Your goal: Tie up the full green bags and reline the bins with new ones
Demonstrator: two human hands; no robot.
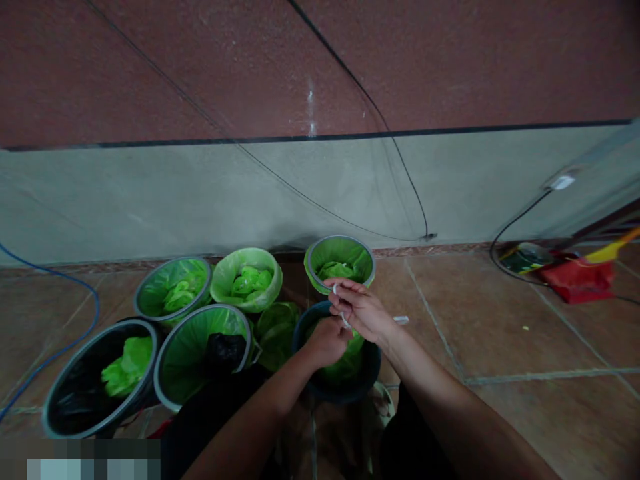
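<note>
My left hand [327,341] and my right hand [361,308] are close together above a dark bin [373,383] that has green bag material inside. The left hand's fingers are closed at a thin white strip [345,320]. My right hand pinches the white strip too, with a bit of white showing at its fingertips. Another white piece [401,320] sticks out beyond the right wrist; I cannot tell whether it is the same strip. Just behind the hands stands a grey-rimmed bin [340,248] lined with a green bag.
Several bins stand to the left, among them a black-lined bin [70,393] and a pale green bin [273,293]. A blue hose [95,307] lies at far left. At right are a red dustpan [577,279] and a black cable [500,233]. A wall [150,200] rises behind.
</note>
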